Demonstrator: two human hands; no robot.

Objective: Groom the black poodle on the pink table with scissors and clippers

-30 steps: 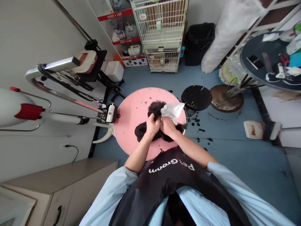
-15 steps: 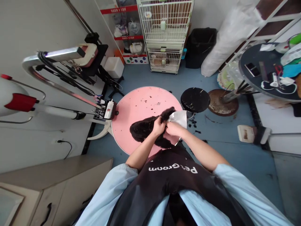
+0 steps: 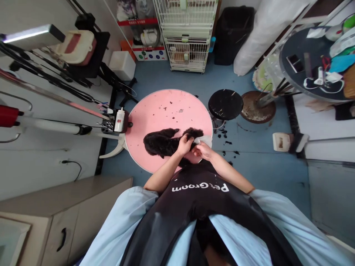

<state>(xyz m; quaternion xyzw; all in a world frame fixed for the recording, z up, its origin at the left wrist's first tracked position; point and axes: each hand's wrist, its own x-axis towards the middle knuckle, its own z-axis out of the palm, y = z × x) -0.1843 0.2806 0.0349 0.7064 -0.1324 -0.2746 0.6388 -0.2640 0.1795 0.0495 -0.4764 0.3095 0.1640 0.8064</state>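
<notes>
A black, curly-coated dog (image 3: 159, 144) is on the round pink grooming table (image 3: 144, 111), its head end near the table's right edge. My left hand (image 3: 185, 145) is closed on the dog at its head end, thumb and fingers drawn together in the fur. Just right of it, my right hand (image 3: 203, 150) has its fingers curled round a crumpled white wipe (image 3: 205, 140) close to the dog's head. Which part of the head lies under my fingers is hidden. Dark hair clippings (image 3: 173, 118) are scattered on the tabletop.
A bottle (image 3: 119, 120) and tools stand in a holder at the table's left edge, below a metal arm (image 3: 69, 101). A black stool (image 3: 225, 104) stands to the right, with fallen hair on the floor. Wire cages (image 3: 185, 51) and a black bin (image 3: 234, 35) are behind.
My right hand has turned and its fingers have curled; the wipe is now bunched rather than spread out. The dog's body has shifted slightly, and the camera view has moved.
</notes>
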